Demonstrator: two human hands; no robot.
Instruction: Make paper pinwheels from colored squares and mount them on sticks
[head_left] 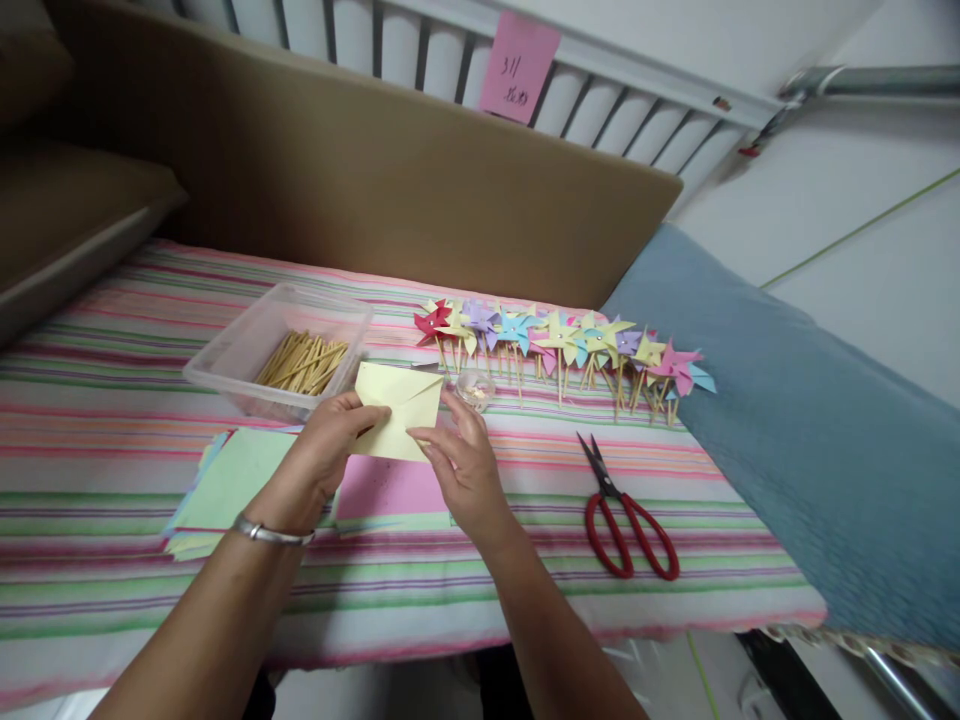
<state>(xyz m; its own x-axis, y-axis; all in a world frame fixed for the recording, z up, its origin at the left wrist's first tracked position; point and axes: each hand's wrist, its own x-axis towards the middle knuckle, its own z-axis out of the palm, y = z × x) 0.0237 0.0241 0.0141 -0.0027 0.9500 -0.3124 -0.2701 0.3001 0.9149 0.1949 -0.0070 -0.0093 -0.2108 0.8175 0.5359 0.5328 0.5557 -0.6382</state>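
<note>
Between both hands I hold up a square sheet of pale yellow paper (400,410), with a slit running in from its upper right corner. My left hand (334,435) pinches its left edge, thumb on top. On the other side, my right hand (463,455) grips the right edge between thumb and fingers. Below the sheet lies a stack of pink paper (390,492). To the left of it is a pile of green and other coloured paper squares (241,478). A small clear round dish (475,388) with tiny pieces sits just beyond my right hand.
A clear plastic box (247,345) holds thin wooden sticks (304,362). Several paper pinwheels (559,335) on sticks lie in a row at the back right. Red-handled scissors (621,515) rest at the right, blades partly open. A cardboard panel (360,170) closes off the striped table's (97,440) back.
</note>
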